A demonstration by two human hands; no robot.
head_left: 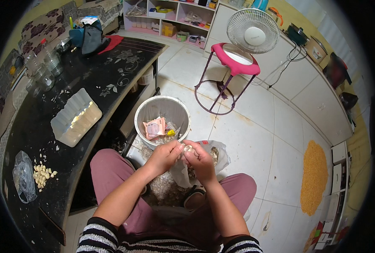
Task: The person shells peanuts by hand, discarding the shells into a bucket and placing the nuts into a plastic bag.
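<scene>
My left hand [165,156] and my right hand [201,161] meet above my knees, both pinching a small pale garlic clove [188,148] between the fingertips. Just beyond the hands stands a grey waste bin [144,110] holding papery skins and a pink wrapper. A clear plastic bag [219,152] with more garlic sits on the floor under my right hand. Peeled cloves [42,173] lie in a small pile on the black table [103,80] to my left.
A white plastic container [76,122] with cloves stands on the table, with glass jars [41,69] and a dark bag further back. A pink stool [231,63] carries a white fan [253,30]. Yellow grain [313,177] is spread on the tiled floor at right.
</scene>
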